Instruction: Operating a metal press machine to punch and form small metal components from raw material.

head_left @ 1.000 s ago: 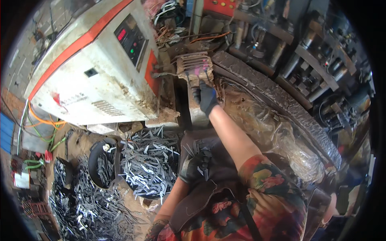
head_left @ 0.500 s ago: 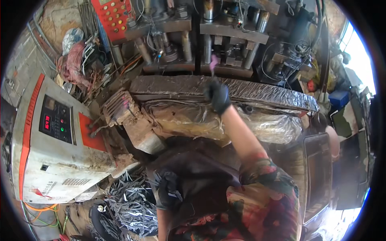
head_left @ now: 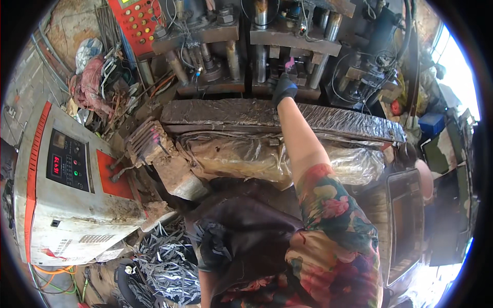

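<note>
Pink-glowing piece [head_left: 290, 62] is seen in the upper centre of the frame, between the posts of a dark press [head_left: 295, 41]. By the right hand [head_left: 285, 88], dark-gloved and stretched up to the press, the piece's near end seems to be pinched, though the grip is partly hidden by the glove. The left hand [head_left: 213, 246], also gloved, is held at the lower centre before a dark apron [head_left: 257, 205]; its fingers are curled around some dark strips [head_left: 225, 251], blurred in shadow.

Beneath the right forearm, the middle of the frame is crossed by a long ledge [head_left: 221, 112] covered in dark, wrinkled film, with crumpled clear plastic [head_left: 236, 156] draped below. At its left end a ribbed block [head_left: 146, 141] is set. The left side is filled by a pale cabinet [head_left: 77, 210] with a lit display, and grey metal strips [head_left: 167, 262] are heaped at the lower left. A red button panel [head_left: 136, 23] is mounted at the upper left; the right edge is lit by a bright opening [head_left: 457, 77].

The piece's glowing end is pointed away from the hand, its long axis slanted up and slightly rightward.
</note>
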Demonstrator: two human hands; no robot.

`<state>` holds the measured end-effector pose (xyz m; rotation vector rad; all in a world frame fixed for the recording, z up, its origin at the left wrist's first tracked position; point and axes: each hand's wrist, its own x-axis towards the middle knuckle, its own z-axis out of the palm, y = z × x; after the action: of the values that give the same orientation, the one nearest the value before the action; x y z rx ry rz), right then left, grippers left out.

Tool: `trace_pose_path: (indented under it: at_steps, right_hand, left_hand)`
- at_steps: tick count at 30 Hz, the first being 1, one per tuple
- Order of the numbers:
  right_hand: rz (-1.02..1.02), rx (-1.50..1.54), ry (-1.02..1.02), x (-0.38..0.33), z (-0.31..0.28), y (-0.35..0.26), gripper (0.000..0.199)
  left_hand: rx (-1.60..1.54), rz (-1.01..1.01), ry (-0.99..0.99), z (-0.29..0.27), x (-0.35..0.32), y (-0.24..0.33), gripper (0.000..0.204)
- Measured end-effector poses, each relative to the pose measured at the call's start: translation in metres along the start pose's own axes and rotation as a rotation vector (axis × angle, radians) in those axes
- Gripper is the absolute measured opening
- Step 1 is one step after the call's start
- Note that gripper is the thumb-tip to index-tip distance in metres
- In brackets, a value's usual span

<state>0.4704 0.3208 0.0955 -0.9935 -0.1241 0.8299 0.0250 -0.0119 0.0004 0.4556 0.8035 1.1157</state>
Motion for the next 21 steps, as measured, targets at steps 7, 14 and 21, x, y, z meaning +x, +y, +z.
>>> trace_pose_path:
  at_steps: [7,14,21]
  right_hand:
    - [0.026,0.016,-0.090,0.010,-0.006,0.007,0.037]
    - [0.033,0.070,-0.036,0.012,-0.004,0.007,0.039]
    - [-0.004,0.066,0.024,-0.008,-0.009,-0.001,0.033]
  left_hand:
    - [0.078,0.016,0.047,0.001,-0.002,-0.001,0.013]
    - [0.030,0.090,0.000,0.022,-0.008,0.008,0.015]
    - [-0.017,0.002,0.007,0.013,-0.008,0.007,0.014]
